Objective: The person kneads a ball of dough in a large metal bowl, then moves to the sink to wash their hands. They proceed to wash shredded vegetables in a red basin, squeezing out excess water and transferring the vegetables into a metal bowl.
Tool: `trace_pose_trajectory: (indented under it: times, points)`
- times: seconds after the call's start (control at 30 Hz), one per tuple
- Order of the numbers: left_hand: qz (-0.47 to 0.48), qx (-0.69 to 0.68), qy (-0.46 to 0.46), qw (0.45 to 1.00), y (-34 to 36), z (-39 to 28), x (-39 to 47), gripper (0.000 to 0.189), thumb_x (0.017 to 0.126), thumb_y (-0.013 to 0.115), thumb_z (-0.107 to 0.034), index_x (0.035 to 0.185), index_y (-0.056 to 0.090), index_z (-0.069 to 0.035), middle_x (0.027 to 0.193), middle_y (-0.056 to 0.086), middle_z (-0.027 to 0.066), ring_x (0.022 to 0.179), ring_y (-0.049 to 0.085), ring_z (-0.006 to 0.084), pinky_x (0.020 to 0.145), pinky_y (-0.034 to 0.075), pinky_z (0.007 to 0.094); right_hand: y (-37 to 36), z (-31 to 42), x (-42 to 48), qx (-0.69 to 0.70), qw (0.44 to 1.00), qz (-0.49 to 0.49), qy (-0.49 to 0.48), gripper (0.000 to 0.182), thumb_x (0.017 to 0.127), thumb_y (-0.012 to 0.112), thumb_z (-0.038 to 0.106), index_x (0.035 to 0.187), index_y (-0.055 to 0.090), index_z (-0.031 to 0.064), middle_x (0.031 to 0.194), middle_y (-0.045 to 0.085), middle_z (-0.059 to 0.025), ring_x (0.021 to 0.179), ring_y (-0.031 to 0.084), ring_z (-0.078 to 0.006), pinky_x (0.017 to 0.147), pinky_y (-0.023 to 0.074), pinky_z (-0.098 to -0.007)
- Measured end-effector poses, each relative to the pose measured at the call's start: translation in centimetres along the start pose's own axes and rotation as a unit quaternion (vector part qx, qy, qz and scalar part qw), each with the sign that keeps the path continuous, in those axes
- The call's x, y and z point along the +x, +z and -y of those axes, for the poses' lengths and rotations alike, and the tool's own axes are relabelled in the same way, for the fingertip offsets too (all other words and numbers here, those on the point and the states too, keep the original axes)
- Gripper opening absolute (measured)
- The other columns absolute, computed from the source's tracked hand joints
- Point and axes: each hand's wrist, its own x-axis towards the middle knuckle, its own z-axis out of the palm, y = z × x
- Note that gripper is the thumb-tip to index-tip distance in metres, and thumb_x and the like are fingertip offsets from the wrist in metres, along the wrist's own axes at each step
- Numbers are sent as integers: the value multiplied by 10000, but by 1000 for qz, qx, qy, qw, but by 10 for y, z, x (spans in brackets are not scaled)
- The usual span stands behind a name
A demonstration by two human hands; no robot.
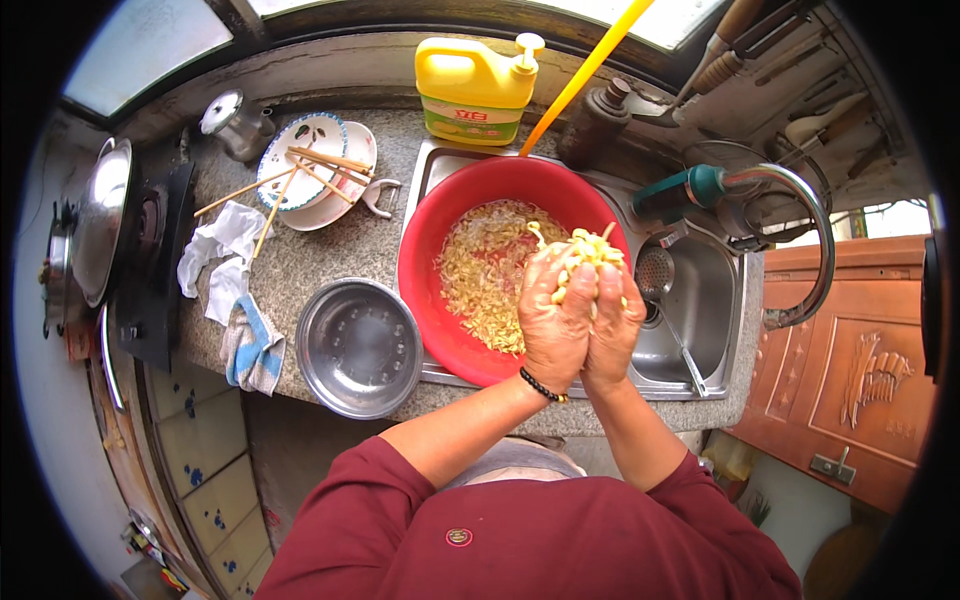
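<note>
My left hand [553, 322] and my right hand [615, 322] are pressed together, cupped around a heap of pale yellow bean sprouts [587, 253]. A few sprout tails stick out above the fingers. Both hands are over the right side of a large red plastic basin [421, 259]. Inside the basin, many more loose sprouts [487, 281] lie in water. A dark beaded bracelet [541, 385] circles my left wrist. Part of the basin's right side is hidden behind my hands.
Left of the basin stands a metal bowl [360, 349]. Stacked plates [300, 150] with chopsticks [330, 159], a cloth [253, 345] and a peeler [382, 197] share the counter. Behind are a yellow detergent jug [472, 97] and a dark bottle [596, 124]. At right, a faucet [814, 217] arches beside the steel sink [709, 322], which holds a skimmer [655, 271].
</note>
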Motion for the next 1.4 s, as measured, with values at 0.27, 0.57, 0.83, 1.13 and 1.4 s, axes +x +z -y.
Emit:
trace_pose_trajectory:
  times: [0.27, 0.57, 0.83, 1.13, 1.4]
  points:
    - [-111, 115, -391, 906, -27, 135, -5, 196, 879, 562, -155, 896, 633, 27, 811, 640, 62, 725, 540, 116, 662, 458, 278, -55, -158, 11, -172, 950, -74, 249, 244, 882, 591, 222, 879, 635, -18, 772, 611, -11, 702, 514, -86, 639, 440, -263]
    - [-136, 130, -78, 979, -12, 88, -13, 250, 893, 553, -175, 929, 615, 65, 930, 605, 104, 878, 565, 151, 786, 449, 273, -23, -85, 5, -2, 997, -10, 74, 235, 918, 536, 190, 942, 620, -28, 858, 612, -12, 794, 524, -71, 677, 441, -226]
    - [-137, 104, -178, 969, -18, 118, -13, 229, 862, 588, -176, 885, 630, 47, 925, 618, 124, 821, 593, 206, 745, 461, 302, -35, -96, 11, -120, 986, -6, 120, 204, 884, 597, 180, 914, 639, -17, 813, 615, 0, 758, 530, -77, 667, 454, -234]
    - [-226, 128, -216, 941, -14, 165, -21, 246, 858, 596, -233, 857, 657, 5, 733, 636, 39, 656, 557, 87, 592, 464, 260, -30, -99, 8, -126, 973, -28, 193, 242, 915, 545, 224, 908, 637, -1, 802, 611, -8, 708, 520, -69, 622, 441, -216]
    - [-267, 53, -102, 957, -61, 38, -7, 255, 897, 572, -185, 1034, 606, 27, 930, 624, 65, 789, 568, 98, 692, 477, 231, 46, -52, -16, 39, 982, 83, 165, 214, 904, 569, 198, 986, 624, 8, 916, 630, -29, 801, 557, -79, 719, 466, -220]
